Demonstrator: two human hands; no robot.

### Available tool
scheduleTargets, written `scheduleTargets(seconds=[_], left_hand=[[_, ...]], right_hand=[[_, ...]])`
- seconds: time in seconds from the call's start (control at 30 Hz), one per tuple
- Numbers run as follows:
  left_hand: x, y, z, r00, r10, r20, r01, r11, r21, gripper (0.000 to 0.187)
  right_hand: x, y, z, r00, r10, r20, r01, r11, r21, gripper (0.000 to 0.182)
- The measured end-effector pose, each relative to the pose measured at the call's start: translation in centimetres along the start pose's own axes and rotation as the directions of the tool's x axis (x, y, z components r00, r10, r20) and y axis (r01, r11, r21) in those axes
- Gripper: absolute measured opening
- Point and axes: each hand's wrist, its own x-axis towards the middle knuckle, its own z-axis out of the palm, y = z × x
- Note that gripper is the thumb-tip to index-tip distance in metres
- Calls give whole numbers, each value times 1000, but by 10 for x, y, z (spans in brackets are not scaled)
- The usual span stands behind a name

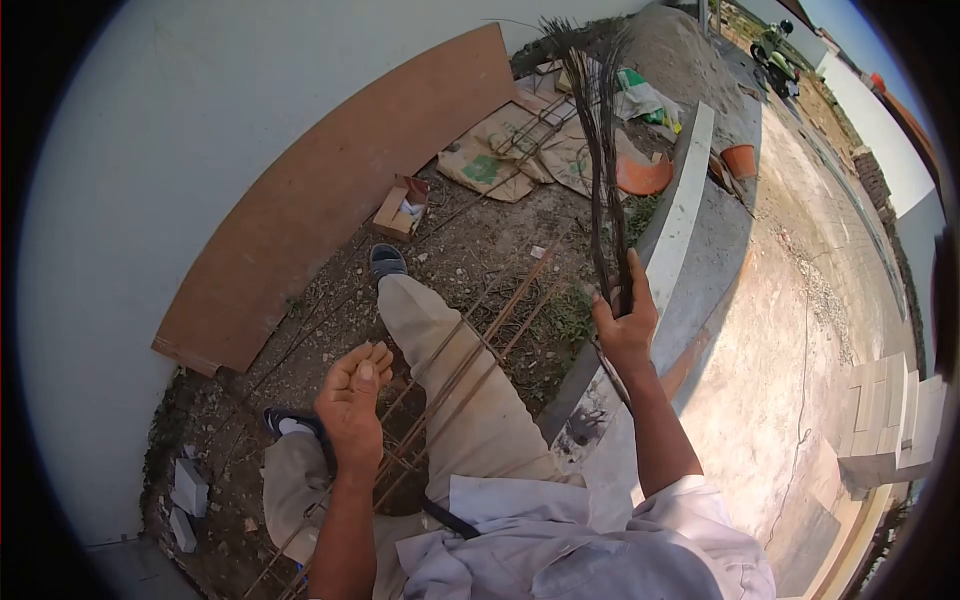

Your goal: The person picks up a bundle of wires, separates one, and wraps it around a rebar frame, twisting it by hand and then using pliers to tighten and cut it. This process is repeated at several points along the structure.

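A long bundle of thin dark wires (603, 180) stands nearly upright in my right hand (629, 338), gripped at its lower end. The wires fan out loosely at the top. My left hand (352, 408) is closed, thumb against curled fingers, above my lap; whatever it holds, if anything, cannot be made out. A frame of thin rusty steel bars (468, 365) with cross ties lies slantwise over my legs, just right of my left hand.
A brown board (340, 190) leans on the white wall. Ahead are a small cardboard box (402, 208), flattened paper sacks (495, 155), an orange bucket (739, 160) and a sand pile (665, 50). A concrete ledge (672, 240) runs along my right. Pale blocks (875, 415) are stacked far right.
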Motion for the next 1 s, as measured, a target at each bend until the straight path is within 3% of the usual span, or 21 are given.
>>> scheduleTargets(seconds=[0.03,0.07,0.13,0.23,0.43,0.5,0.6,0.67,0.73,0.77,0.87,0.93,1.0], left_hand=[[2,2,-6,998,51,-33,-50,998,29,35],[2,6,-12,998,48,-37,-47,998,34,34],[0,14,-28,998,39,-48,-37,998,46,31],[-4,24,-46,993,54,-107,-45,996,80,23],[-8,37,-66,982,70,-177,-55,995,88,16],[-8,38,-70,979,66,-191,-50,995,84,15],[-8,42,-74,984,89,-156,-87,996,18,16],[-7,48,-77,988,90,-129,-97,994,-49,16],[-5,53,-81,988,116,-98,-129,981,-147,17],[-4,55,-84,989,128,-79,-142,966,-214,18],[-3,56,-84,986,168,13,-148,899,-412,19],[-3,56,-80,977,203,65,-142,848,-510,20],[-9,58,-77,976,200,91,-115,816,-566,20]], right_hand=[[17,36,-13,997,32,-69,-33,999,-14,80],[29,71,-29,992,51,-118,-73,979,-191,77],[44,137,-54,978,122,-167,-167,942,-290,73],[41,215,-81,973,186,-140,-229,867,-443,71],[-5,297,-98,913,407,-13,-342,750,-566,77],[-8,292,-97,828,561,30,-446,689,-571,83],[8,208,-80,791,598,-131,-481,475,-737,84],[17,213,-70,915,387,-112,-362,666,-652,77],[22,187,-45,999,50,3,-42,857,-514,66],[24,138,-28,996,-32,87,68,893,-445,62],[-5,-22,33,921,-231,313,288,946,-150,61],[-22,-93,70,769,-460,443,494,868,45,75],[-41,-155,108,637,-580,509,548,804,231,78]])
